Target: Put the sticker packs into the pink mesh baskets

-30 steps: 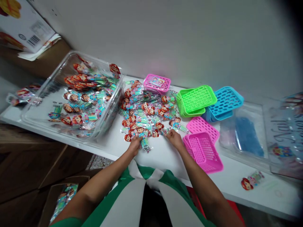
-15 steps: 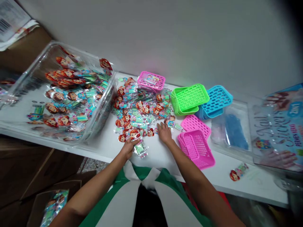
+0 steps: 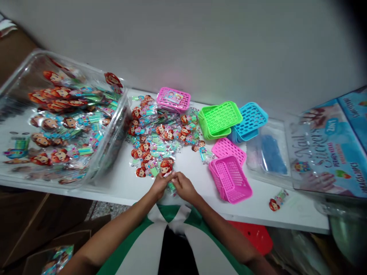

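My left hand (image 3: 159, 186) and my right hand (image 3: 184, 186) meet at the front edge of the white table (image 3: 197, 179). Both are closed on one small clear packet (image 3: 167, 169) with a red-haired doll figure and a green strip inside. Just beyond them lies a loose heap of the same doll packets (image 3: 160, 133). A stack of pink plastic baskets (image 3: 232, 178) sits to the right of my right hand.
A big clear tub (image 3: 109, 141) full of doll packets fills the left. Green baskets (image 3: 219, 119), blue baskets (image 3: 250, 120) and a pink basket (image 3: 173, 99) stand by the wall. Nail sticker boxes (image 3: 329, 149) lie at right, one stray packet (image 3: 276, 200) near the front edge.
My right hand left the heap and came in to my left hand; both now grip the packet near the table edge. The view has swung to the right.
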